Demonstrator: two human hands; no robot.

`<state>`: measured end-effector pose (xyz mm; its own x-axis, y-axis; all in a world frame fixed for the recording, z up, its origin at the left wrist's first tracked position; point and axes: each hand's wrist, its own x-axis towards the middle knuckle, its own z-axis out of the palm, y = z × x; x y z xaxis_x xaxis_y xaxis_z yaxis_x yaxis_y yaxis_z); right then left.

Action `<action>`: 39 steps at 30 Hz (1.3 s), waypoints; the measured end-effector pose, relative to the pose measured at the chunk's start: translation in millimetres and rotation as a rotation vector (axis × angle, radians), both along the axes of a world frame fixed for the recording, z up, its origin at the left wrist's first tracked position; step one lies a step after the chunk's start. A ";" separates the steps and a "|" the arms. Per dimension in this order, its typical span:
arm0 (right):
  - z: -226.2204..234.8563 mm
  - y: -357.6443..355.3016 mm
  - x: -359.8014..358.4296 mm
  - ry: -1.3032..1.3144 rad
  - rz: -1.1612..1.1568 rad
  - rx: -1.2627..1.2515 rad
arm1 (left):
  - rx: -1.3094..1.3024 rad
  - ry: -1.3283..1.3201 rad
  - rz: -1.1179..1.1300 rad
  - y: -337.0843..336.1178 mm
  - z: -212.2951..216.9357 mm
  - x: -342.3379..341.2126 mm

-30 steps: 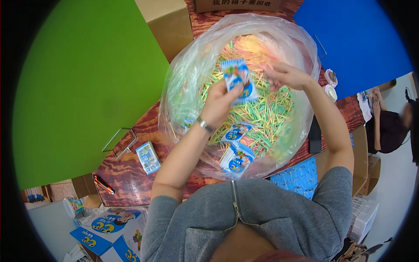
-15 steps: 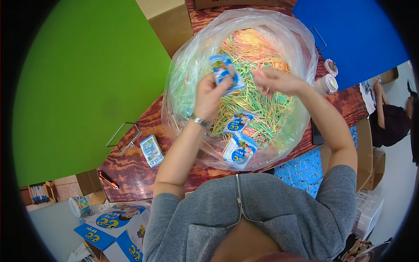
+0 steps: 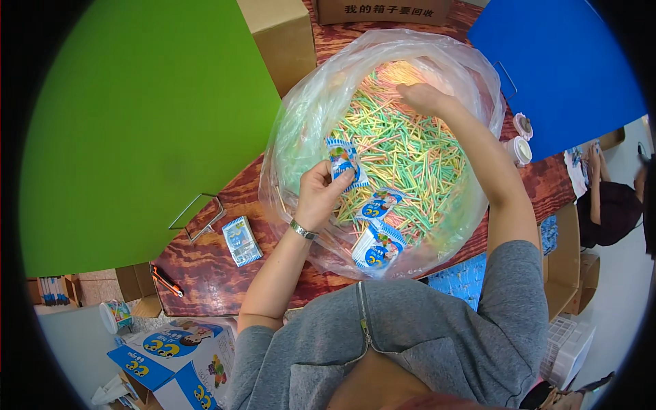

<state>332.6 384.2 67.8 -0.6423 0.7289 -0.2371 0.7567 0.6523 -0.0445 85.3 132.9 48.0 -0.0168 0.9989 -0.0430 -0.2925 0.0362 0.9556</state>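
Blu/wht pkt point(image 3: 346, 162), multicol. sticks point(image 3: 408, 152)

Plastic bag point(image 3: 294, 140) is looking glossy, wrinkled
Over the bag, thin plastic packet point(image 3: 341, 155) is shining; beside the bag, wood-grain table point(image 3: 198, 277) is gleaming.

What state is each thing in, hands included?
Left hand: closed on a blue-white packet, seal unclear
Right hand: at the far sticks, hold unclear
Sticks: loose, heaped
Plastic bag: open, sticks inside
Two packets: lying in the bag
Single packet: lying on the table
Cutter: lying there too, blade unclear
Wristband: worn, left wrist
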 end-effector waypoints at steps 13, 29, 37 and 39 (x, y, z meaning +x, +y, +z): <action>-3.0 -22.0 9.5 0.082 0.179 0.519 | 0.055 0.060 -0.014 0.9 -3.1 0.5; 19.7 -156.1 -6.6 0.754 -0.253 -1.515 | 0.182 -0.098 -0.237 18.8 33.8 38.8; 136.5 -171.1 -24.5 0.520 -0.106 -0.684 | 0.303 0.533 0.222 0.0 -1.8 11.6; 150.2 -178.4 -35.5 0.475 -0.029 -0.592 | 0.293 0.605 0.274 -4.5 3.1 12.8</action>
